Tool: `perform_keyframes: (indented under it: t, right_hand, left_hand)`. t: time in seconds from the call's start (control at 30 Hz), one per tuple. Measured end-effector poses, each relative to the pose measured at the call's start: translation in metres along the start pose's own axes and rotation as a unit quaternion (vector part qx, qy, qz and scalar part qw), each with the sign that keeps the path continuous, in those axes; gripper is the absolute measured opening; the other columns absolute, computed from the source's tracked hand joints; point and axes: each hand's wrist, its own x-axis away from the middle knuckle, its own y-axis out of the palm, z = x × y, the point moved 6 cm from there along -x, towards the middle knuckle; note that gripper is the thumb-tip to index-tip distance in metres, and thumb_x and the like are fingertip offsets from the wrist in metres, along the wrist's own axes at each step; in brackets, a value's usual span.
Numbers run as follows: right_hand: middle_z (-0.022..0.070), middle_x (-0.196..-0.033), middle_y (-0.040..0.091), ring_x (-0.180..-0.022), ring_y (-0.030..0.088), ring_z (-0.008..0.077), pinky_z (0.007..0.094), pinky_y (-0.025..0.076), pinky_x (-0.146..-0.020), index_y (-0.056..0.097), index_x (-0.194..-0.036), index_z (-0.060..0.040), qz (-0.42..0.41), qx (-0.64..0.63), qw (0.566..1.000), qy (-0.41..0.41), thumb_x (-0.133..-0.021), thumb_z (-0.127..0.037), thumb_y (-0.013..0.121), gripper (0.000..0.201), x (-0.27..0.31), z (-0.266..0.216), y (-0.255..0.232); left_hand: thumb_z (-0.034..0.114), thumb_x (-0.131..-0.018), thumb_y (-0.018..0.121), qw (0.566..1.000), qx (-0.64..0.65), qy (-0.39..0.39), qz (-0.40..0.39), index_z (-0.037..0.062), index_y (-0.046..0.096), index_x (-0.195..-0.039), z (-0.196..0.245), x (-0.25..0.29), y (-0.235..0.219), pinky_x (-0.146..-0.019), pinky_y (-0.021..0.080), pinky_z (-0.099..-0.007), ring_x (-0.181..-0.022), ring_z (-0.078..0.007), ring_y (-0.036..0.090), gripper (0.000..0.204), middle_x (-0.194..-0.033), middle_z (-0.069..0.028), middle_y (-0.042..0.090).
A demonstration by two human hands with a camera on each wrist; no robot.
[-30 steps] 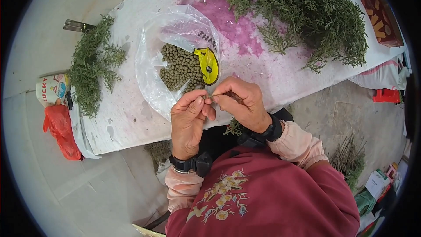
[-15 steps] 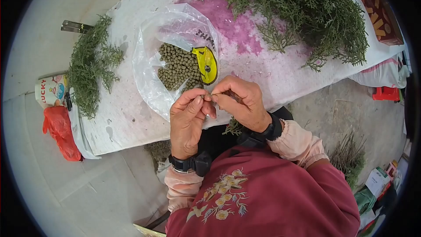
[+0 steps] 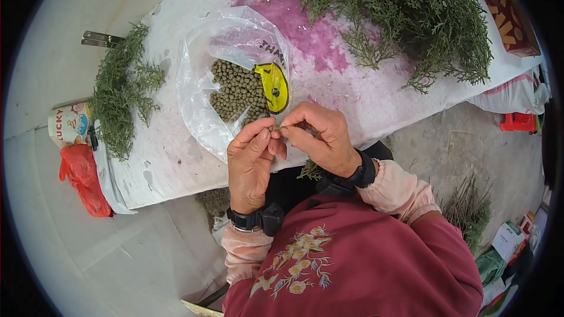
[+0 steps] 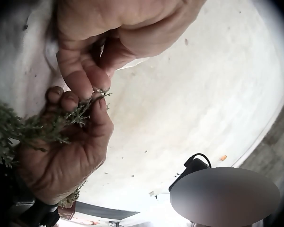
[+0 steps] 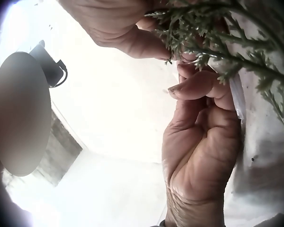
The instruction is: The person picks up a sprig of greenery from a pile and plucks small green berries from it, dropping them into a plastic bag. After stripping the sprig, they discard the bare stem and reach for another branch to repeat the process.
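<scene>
Left hand (image 3: 252, 158) and right hand (image 3: 320, 135) meet at the fingertips in the head view, both with finger and thumb closed in small pinches around the tip of a green sprig (image 3: 311, 170). Its leafy end shows below the right palm, toward the person's body, so the right hand has most of it; the bit between the fingertips is too small to make out. Just ahead of the hands on the desk (image 3: 364, 111) lies a clear bag (image 3: 202, 111), with the left hand the nearer, holding many small round pellets (image 3: 235, 88) and, by them, a yellow wrapper (image 3: 274, 88). Greenery is heaped at the far right (image 3: 411, 17), a smaller pile at the left (image 3: 120, 91).

From the left wrist, the sprig's long axis slants across the right palm, tip between the fingers, leaves trailing to the picture's left edge. The left hand comes down on the tip from above.

Seen from the right wrist, leafy stems fan out rightward from the pinch, and the left hand's other fingers bend loosely beneath.
</scene>
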Motion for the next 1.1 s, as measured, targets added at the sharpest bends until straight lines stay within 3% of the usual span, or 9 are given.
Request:
perform_keyframes:
  t: [0.1, 0.63, 0.77, 1.1]
  right_hand:
    - [0.004, -0.078, 0.059, -0.067, 0.057, 0.0064, 0.0202, 0.045, -0.055, 0.057, -0.084, 0.0022, -0.017, -0.043, 0.998, 0.042, -0.083, 0.003, 0.057, 0.001, 0.0014, 0.004, 0.002]
    - [0.0059, -0.071, 0.059, -0.059, 0.062, 0.0107, 0.022, 0.047, -0.051, 0.055, -0.081, 0.0017, -0.004, 0.057, 0.998, -0.029, -0.081, 0.001, 0.057, 0.001, -0.0008, -0.0049, -0.0002]
    - [0.0037, -0.076, 0.058, -0.065, 0.056, 0.0076, 0.0216, 0.044, -0.054, 0.058, -0.083, 0.0002, -0.005, 0.038, 0.999, 0.002, -0.081, 0.0, 0.06, 0.002, 0.0013, -0.0008, -0.0009]
    - [0.0053, -0.075, 0.058, -0.062, 0.058, 0.0087, 0.0205, 0.045, -0.052, 0.057, -0.082, 0.0024, 0.01, 0.031, 0.999, 0.004, -0.082, 0.004, 0.056, 0.001, 0.0022, 0.0018, 0.0022]
  left_hand:
    - [0.004, -0.087, 0.055, 1.0, -0.007, -0.001, -0.002, -0.0044, 0.06, -0.103, 0.0, 0.0004, 0.0006, -0.059, 0.047, -0.0299, -0.067, -0.0138, 0.052, 0.019, -0.081, -0.0096, 0.06]
    - [0.001, -0.084, 0.058, 0.999, -0.026, 0.016, -0.016, -0.0034, 0.062, -0.099, 0.0001, 0.0003, 0.0006, -0.06, 0.047, -0.03, -0.066, -0.0154, 0.054, 0.016, -0.081, -0.0098, 0.061]
    - [0.001, -0.084, 0.058, 0.999, -0.028, 0.017, -0.017, -0.0033, 0.062, -0.099, 0.0003, 0.0003, 0.0015, -0.06, 0.048, -0.0302, -0.066, -0.0156, 0.054, 0.016, -0.081, -0.0094, 0.06]
    - [0.002, -0.084, 0.058, 0.999, -0.037, 0.013, -0.001, -0.0022, 0.062, -0.1, 0.0007, 0.0014, 0.0014, -0.061, 0.047, -0.0303, -0.067, -0.0152, 0.053, 0.017, -0.08, -0.0091, 0.06]
